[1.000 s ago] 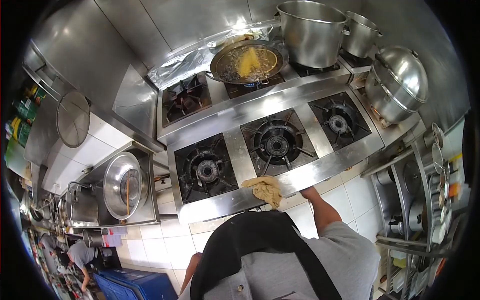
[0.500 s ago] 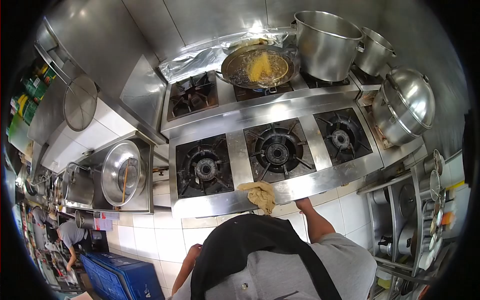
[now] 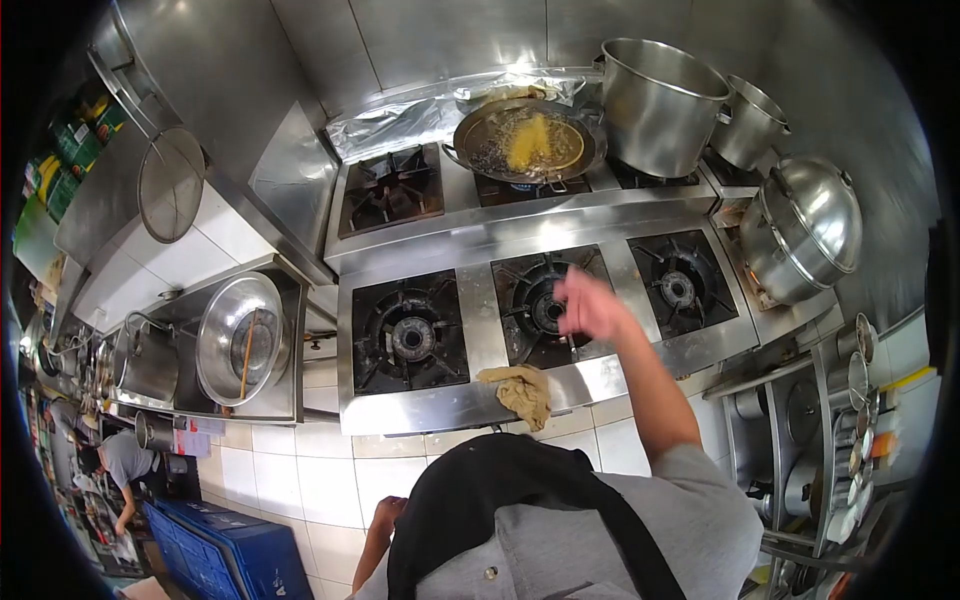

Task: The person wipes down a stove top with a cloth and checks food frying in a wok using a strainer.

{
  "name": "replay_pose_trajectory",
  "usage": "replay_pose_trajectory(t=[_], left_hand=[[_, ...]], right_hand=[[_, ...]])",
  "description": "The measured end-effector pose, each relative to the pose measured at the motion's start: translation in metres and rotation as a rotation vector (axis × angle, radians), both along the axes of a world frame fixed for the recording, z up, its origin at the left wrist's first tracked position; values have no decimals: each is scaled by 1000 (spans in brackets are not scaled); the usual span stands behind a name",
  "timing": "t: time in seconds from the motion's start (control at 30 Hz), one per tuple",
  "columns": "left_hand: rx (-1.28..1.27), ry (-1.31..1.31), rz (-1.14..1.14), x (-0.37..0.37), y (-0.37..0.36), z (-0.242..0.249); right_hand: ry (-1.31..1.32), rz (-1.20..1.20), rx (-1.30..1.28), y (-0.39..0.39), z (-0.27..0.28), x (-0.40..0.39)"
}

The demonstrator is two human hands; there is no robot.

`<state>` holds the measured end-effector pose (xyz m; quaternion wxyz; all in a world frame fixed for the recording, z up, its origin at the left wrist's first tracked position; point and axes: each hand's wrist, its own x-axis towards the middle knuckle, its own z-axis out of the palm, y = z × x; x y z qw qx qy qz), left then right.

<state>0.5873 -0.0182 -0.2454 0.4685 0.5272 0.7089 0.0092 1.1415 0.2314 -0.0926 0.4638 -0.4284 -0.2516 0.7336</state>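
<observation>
My right hand point(image 3: 592, 307) is raised over the middle front burner point(image 3: 545, 345), somewhat blurred, with its fingers stretched out and nothing visible in them. Low beside the dark apron point(image 3: 490, 480) hangs my left hand point(image 3: 388, 513); its fingers are mostly hidden. On the front edge of the stove lies a crumpled tan cloth point(image 3: 522, 395), touched by neither hand. Farther back, a wide wok point(image 3: 470, 140) of bubbling oil sits over a lit back burner, with yellow food point(image 3: 530, 142) frying in it.
A tall steel pot point(image 3: 660, 115) and a smaller pot point(image 3: 748, 125) stand back right, near a domed steamer point(image 3: 805, 225). A metal basin point(image 3: 215, 340) sits left below a hanging strainer point(image 3: 170, 190). Blue crates point(image 3: 235, 550) are on the floor; a co-worker point(image 3: 128, 460) bends beyond.
My right hand has risen from below the stove's front edge and reached forward over the middle burner. The view has shifted slightly; my left hand stays low.
</observation>
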Motion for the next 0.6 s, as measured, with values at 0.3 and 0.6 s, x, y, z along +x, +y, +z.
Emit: replay_pose_trajectory(t=[0.3, 0.6], left_hand=[[42, 17, 300, -20, -47, -57], [-30, -17, 375, -38, -78, -85]], right_hand=[[545, -435, -200, 220, 54, 17], [54, -576, -166, 225, 51, 25]])
